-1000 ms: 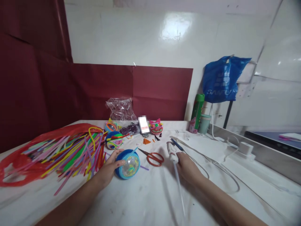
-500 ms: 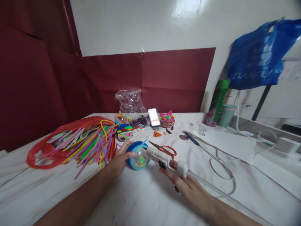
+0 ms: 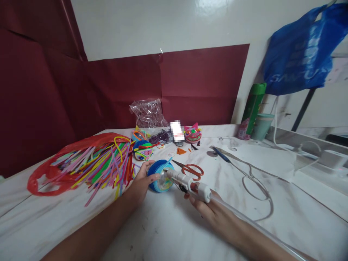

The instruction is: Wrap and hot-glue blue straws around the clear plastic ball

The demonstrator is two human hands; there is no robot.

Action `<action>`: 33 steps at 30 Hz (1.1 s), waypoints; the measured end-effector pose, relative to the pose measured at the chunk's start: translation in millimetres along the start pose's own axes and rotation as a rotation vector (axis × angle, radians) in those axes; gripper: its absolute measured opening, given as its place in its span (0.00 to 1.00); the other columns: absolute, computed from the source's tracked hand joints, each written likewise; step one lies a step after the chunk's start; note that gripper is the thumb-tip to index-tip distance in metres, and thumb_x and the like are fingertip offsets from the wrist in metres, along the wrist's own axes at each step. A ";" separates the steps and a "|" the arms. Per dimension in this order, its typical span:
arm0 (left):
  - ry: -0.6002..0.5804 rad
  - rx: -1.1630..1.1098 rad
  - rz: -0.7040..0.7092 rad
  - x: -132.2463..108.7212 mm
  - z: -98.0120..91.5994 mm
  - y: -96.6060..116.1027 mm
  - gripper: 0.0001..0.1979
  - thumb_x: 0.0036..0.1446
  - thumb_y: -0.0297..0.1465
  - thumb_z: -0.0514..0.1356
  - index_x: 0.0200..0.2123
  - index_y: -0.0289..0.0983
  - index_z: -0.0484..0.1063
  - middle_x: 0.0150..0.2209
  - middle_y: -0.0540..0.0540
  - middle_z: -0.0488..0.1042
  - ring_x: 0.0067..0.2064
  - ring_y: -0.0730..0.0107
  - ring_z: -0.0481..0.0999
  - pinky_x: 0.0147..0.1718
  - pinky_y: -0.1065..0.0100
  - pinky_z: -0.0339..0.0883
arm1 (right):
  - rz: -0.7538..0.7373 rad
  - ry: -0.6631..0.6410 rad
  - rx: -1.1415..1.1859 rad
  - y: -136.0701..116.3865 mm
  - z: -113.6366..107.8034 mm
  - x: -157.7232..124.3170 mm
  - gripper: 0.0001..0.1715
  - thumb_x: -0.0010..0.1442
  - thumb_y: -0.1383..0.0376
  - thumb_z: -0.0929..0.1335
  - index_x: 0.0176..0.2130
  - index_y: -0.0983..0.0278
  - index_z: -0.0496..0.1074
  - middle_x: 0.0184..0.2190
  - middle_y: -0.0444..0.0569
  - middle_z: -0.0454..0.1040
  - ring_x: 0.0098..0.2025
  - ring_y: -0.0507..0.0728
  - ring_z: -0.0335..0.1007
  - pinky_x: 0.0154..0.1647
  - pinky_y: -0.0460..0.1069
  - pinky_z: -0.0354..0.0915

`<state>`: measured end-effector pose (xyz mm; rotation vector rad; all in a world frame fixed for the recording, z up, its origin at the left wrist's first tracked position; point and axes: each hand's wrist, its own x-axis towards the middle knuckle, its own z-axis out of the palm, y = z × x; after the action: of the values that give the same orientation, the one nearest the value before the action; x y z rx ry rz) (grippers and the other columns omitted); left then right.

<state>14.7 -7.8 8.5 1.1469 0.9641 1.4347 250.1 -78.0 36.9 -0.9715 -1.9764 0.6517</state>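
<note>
Gluing step: left hand (image 3: 141, 182) cups the blue ball (image 3: 157, 170) with curled fingers; right hand (image 3: 210, 212), fingers wrapped, holds the glue gun (image 3: 188, 183), nozzle at the ball; next calls for steadiness.

We record, at frame centre, a ball (image 3: 160, 180) on the table (image 3: 168, 232), a glue gun (image 3: 187, 184) at its right side and scissors (image 3: 191, 169) just behind. A pile of craft sticks (image 3: 95, 163) lies at left. At upper right stand a can (image 3: 251, 108) and a cup (image 3: 261, 126), with a bag (image 3: 299, 58) hanging above them.

The right hand (image 3: 210, 212) has brought the glue gun (image 3: 190, 183) to the blue ball (image 3: 159, 177).
</note>
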 end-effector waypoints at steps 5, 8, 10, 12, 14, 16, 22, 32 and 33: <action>-0.028 0.006 -0.005 -1.2 0.2 -0.2 0.26 0.42 0.27 0.65 0.47 0.43 0.64 0.47 0.46 0.71 0.46 0.59 0.72 0.44 0.61 0.64 | 0.014 -0.015 0.023 -1.3 0.7 -0.8 0.11 0.59 0.62 0.59 0.34 0.63 0.69 0.30 0.49 0.73 0.32 0.57 0.70 0.34 0.48 0.68; -0.018 0.007 0.002 -0.7 -0.5 -1.5 0.27 0.42 0.27 0.65 0.48 0.42 0.64 0.47 0.46 0.70 0.47 0.58 0.71 0.44 0.61 0.65 | -0.004 -0.018 0.030 1.6 2.5 -1.7 0.11 0.59 0.62 0.60 0.34 0.63 0.68 0.31 0.48 0.73 0.33 0.57 0.70 0.34 0.48 0.68; 0.001 0.007 0.012 0.1 -0.9 -2.2 0.26 0.42 0.27 0.65 0.47 0.42 0.64 0.46 0.46 0.71 0.48 0.58 0.71 0.44 0.61 0.64 | -0.014 -0.019 0.032 2.9 3.4 -2.6 0.10 0.59 0.62 0.60 0.35 0.62 0.68 0.31 0.48 0.73 0.33 0.56 0.70 0.34 0.48 0.68; 0.011 -0.002 0.016 0.7 -1.0 -2.5 0.26 0.41 0.27 0.65 0.46 0.42 0.65 0.46 0.46 0.71 0.48 0.58 0.71 0.45 0.61 0.64 | -0.012 -0.009 0.032 3.1 3.9 -3.2 0.10 0.59 0.63 0.60 0.35 0.62 0.68 0.31 0.48 0.73 0.33 0.56 0.70 0.34 0.48 0.68; 0.015 -0.014 0.013 0.9 -0.7 -2.5 0.26 0.41 0.27 0.66 0.46 0.42 0.66 0.46 0.46 0.71 0.48 0.58 0.71 0.45 0.61 0.64 | -0.007 0.007 0.026 2.7 3.7 -3.0 0.10 0.59 0.63 0.60 0.34 0.62 0.68 0.31 0.48 0.73 0.33 0.56 0.70 0.34 0.48 0.67; 0.016 -0.013 0.009 0.4 -0.2 -2.2 0.26 0.41 0.27 0.66 0.46 0.42 0.66 0.47 0.46 0.71 0.49 0.58 0.71 0.45 0.61 0.64 | -0.003 0.019 0.018 2.3 2.9 -2.3 0.10 0.59 0.63 0.60 0.34 0.63 0.68 0.30 0.48 0.72 0.33 0.56 0.69 0.34 0.48 0.67; 0.003 0.001 0.008 -2.0 2.1 0.4 0.26 0.41 0.27 0.66 0.46 0.42 0.64 0.48 0.46 0.70 0.50 0.57 0.70 0.45 0.61 0.64 | 0.037 -0.013 0.023 -2.5 -0.8 -0.3 0.11 0.58 0.63 0.59 0.34 0.63 0.69 0.30 0.47 0.73 0.33 0.57 0.70 0.34 0.48 0.67; 0.020 0.012 -0.020 -2.8 5.3 4.9 0.26 0.40 0.28 0.66 0.45 0.42 0.64 0.44 0.48 0.70 0.43 0.62 0.72 0.40 0.64 0.65 | -0.004 0.008 -0.002 2.1 3.8 -3.2 0.10 0.59 0.63 0.60 0.36 0.63 0.68 0.33 0.48 0.74 0.35 0.57 0.70 0.37 0.48 0.68; 0.024 0.013 -0.020 -2.3 4.9 4.6 0.26 0.39 0.28 0.66 0.45 0.42 0.64 0.44 0.48 0.70 0.43 0.62 0.72 0.40 0.64 0.65 | -0.009 0.011 -0.006 3.3 4.6 -3.5 0.10 0.60 0.63 0.60 0.36 0.63 0.68 0.33 0.48 0.74 0.35 0.56 0.71 0.36 0.48 0.67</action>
<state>18.5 -10.8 13.7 1.1290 1.0005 1.4306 248.8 -79.4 30.5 -0.9673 -1.9736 0.6343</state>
